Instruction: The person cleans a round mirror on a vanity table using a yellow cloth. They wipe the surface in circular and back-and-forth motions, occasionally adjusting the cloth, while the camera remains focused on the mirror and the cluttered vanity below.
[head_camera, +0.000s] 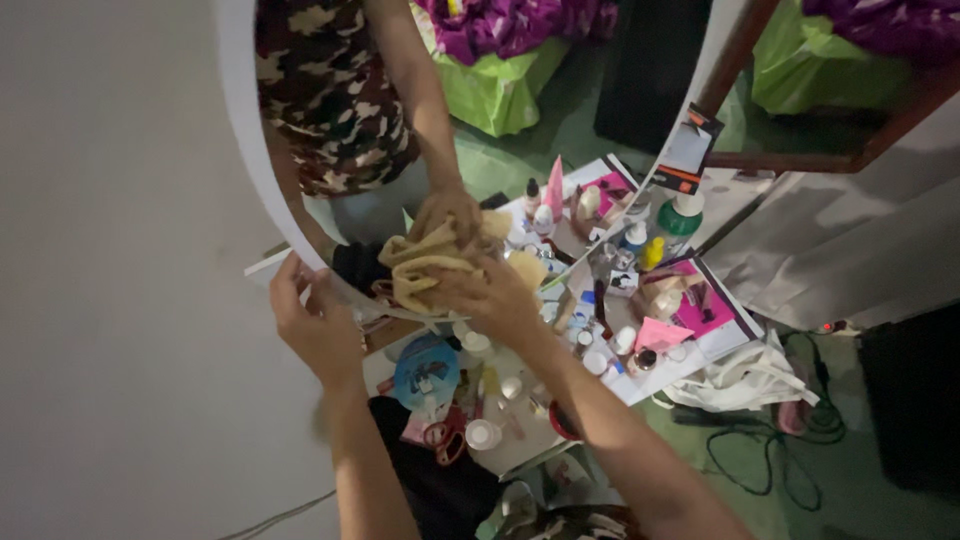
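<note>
glass first: a large oval mirror in a white frame leans against the pale wall and fills the upper part of the view, giving back a camouflage shirt, an arm, green and purple bags and the clutter below. under it a low tabletop is crowded with small bottles, jars, white lids, a pink tube and magazines, and beside it on the green floor lie a white cloth and dark cables. the left hand has its grip closed on the lower left edge of the mirror frame, fingers curled around the rim. the right hand is clamped on a crumpled tan rag, pressing it flat against the lower part of the glass, where it meets its own reflection. nearer the person, on the tabletop, sit a round blue hand mirror and red-handled scissors, just beside a small white jar.
</note>
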